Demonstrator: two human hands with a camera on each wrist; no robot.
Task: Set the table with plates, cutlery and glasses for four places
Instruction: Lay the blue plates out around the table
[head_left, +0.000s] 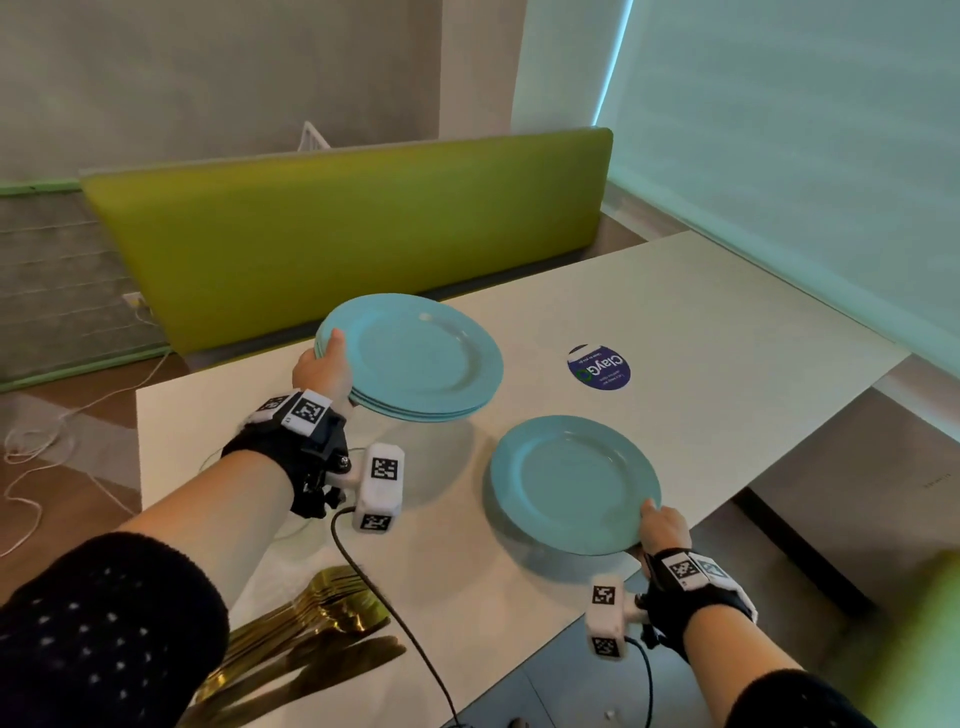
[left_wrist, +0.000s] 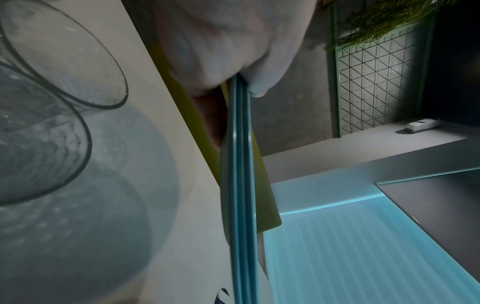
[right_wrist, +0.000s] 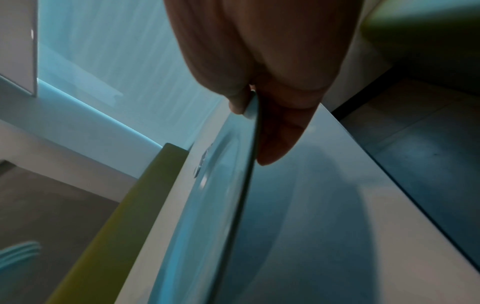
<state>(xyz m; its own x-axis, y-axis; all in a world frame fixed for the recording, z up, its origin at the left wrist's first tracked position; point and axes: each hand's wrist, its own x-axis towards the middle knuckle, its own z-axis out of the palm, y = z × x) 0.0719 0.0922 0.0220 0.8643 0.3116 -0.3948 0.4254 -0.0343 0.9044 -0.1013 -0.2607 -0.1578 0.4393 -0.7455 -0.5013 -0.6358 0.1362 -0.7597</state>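
My left hand (head_left: 324, 366) grips a stack of three blue plates (head_left: 415, 358) by its left rim, thumb on top, and holds it above the white table (head_left: 701, 322). The left wrist view shows the stacked plate edges (left_wrist: 240, 185) pinched between thumb and fingers. My right hand (head_left: 662, 530) pinches the near right rim of a single blue plate (head_left: 571, 483), which is low over the table near its right edge. In the right wrist view the thumb lies on that plate (right_wrist: 197, 226) and the fingers (right_wrist: 280, 133) are under it.
Gold forks and knives (head_left: 311, 623) lie at the table's near left. Clear glasses (left_wrist: 52, 102) stand under my left wrist. A round blue sticker (head_left: 598, 367) marks the table's middle. A green bench (head_left: 337, 234) runs behind the table.
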